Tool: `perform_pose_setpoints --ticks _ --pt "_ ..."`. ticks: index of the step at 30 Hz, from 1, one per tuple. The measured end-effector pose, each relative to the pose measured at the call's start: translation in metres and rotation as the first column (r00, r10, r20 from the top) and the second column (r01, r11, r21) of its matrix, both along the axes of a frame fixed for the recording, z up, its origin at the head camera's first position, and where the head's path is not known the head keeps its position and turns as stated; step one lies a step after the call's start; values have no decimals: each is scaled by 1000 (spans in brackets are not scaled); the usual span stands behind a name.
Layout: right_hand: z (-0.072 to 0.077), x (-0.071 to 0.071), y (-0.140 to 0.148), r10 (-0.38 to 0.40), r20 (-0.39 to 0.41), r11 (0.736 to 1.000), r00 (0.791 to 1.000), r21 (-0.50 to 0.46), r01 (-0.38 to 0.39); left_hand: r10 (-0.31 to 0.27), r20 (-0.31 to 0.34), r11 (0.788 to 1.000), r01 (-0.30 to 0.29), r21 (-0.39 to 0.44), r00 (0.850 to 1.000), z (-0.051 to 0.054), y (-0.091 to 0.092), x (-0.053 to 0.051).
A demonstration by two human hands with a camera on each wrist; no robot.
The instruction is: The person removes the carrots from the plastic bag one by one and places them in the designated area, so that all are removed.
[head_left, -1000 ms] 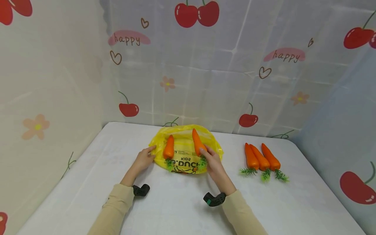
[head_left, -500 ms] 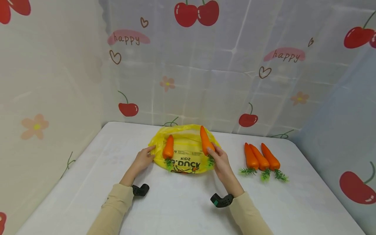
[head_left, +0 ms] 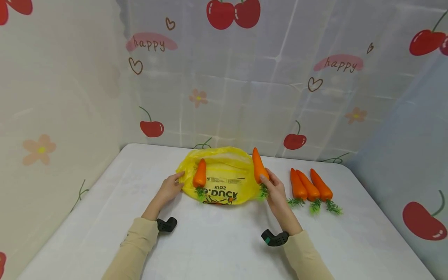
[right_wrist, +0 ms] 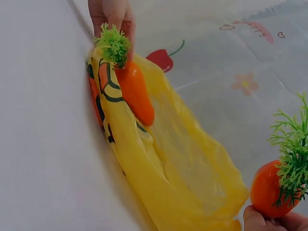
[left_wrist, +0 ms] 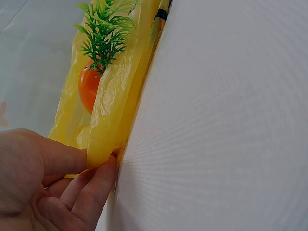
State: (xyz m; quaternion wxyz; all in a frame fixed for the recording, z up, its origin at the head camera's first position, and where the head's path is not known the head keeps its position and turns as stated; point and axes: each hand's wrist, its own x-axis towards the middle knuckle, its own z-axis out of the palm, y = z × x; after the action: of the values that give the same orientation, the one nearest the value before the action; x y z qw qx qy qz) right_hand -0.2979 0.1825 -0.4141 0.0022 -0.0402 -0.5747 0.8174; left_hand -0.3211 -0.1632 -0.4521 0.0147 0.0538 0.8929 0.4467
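A yellow plastic bag [head_left: 229,171] with dark printing lies at the middle of the table. At its left edge my left hand [head_left: 169,187] pinches the thin plastic between thumb and fingers, clearly seen in the left wrist view. One orange carrot [head_left: 200,175] with green leaves rests on the bag's left part. My right hand [head_left: 279,193] holds another carrot [head_left: 258,165] near its leafy end, tip pointing away. This carrot is at the bag's right edge. In the right wrist view only its thick orange end [right_wrist: 269,190] and leaves show above my fingertips.
On the table's right part three more carrots [head_left: 308,186] lie close together, leaves toward me. White cloth covers the table [head_left: 217,241]. A curtain [head_left: 245,97] printed with cherries, flowers and hearts stands behind it and at both sides.
My right hand has moved to the right with its carrot, from over the bag to the bag's right edge. The left hand and the other carrots stay in place.
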Motion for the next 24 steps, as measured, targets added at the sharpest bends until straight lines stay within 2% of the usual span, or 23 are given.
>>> perform_pose_setpoints --ticks 7,10,15,24 --pt "-7 -7 18 -82 43 996 996 -20 82 3 -6 1000 -3 3 1000 -1 -1 -2" --pt "-13 -11 26 -111 57 994 992 12 110 1 -4 1000 -1 5 1000 -2 -2 -2" --pt "-23 -14 38 -154 90 980 984 144 140 0 -5 1000 0 1 1000 -2 -1 0" --pt "-32 -17 44 -233 128 913 964 370 171 0 -22 1000 0 -4 1000 -1 -1 0"
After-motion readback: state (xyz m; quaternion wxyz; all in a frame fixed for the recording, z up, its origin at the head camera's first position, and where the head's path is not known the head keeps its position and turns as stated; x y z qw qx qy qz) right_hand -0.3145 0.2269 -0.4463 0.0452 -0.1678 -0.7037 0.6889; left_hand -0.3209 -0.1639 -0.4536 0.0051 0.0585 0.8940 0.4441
